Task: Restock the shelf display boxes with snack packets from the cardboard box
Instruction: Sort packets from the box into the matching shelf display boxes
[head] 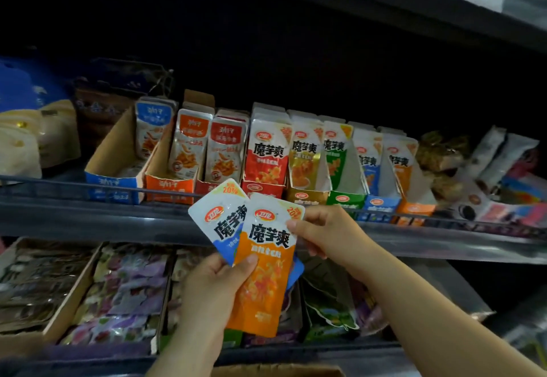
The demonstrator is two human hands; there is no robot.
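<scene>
Snack packets (241,237) are being gripped, fanned, by the left hand (216,285), while the right hand (322,231) is pinching the orange packet (263,276) by its upper corner. Pulling it free could be dragging the blue packet (220,222), just above the left thumb, loose.

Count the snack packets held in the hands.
2 for sure, both in the left hand: a blue-and-white packet behind, an orange packet in front, its corner pinched by the right hand. A blue edge behind may be a third.
</scene>
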